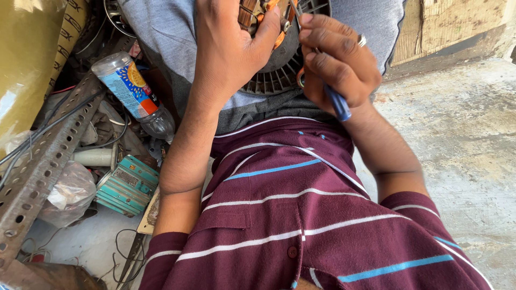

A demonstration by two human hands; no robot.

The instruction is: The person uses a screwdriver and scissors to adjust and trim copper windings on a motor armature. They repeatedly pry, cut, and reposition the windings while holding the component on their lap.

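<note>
Head view: the fan motor (277,64) rests on the person's lap, left hand (228,51) gripping its top, fingers wrapped tight. Right hand (338,62) pinches a blue-handled tool (336,102) beside the motor's copper windings (258,11); best kept steady. A plastic bottle (131,91) lies left of the motor.
</note>
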